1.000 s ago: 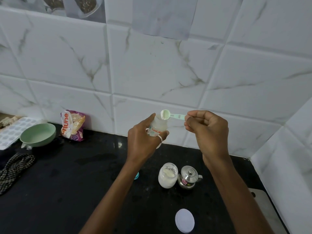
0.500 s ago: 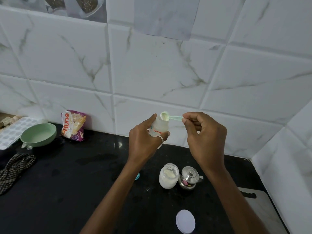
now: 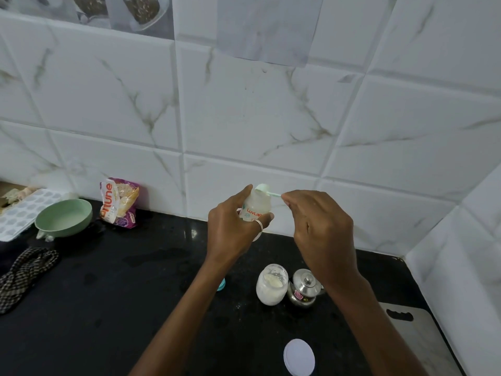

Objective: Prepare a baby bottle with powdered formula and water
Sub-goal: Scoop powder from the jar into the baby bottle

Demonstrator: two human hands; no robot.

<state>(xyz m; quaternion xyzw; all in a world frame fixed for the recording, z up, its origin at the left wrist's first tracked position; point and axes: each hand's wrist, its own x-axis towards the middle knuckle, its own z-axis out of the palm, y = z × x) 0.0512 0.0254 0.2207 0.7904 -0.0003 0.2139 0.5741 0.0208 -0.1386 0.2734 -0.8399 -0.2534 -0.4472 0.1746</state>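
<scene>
My left hand (image 3: 230,229) grips a small translucent baby bottle (image 3: 257,206) with red lettering, held up above the black counter (image 3: 108,294). My right hand (image 3: 322,229) pinches the handle of a pale green scoop (image 3: 264,189), whose bowl is tipped over the bottle's open mouth. Below my hands stands an open glass jar (image 3: 272,284) with white powder inside. Its round white lid (image 3: 299,356) lies flat near the counter's front.
A small steel lidded pot (image 3: 305,291) stands right of the jar. At the left are a green bowl (image 3: 63,217), a white moulded tray (image 3: 19,218), a snack packet (image 3: 119,202) and a checked cloth (image 3: 24,275). A pale board (image 3: 417,340) lies at the right. A teal cap (image 3: 221,284) peeks out beside my left forearm.
My right hand has brought the scoop left onto the bottle's mouth and turned it over there. The bottle stays held up in my left hand.
</scene>
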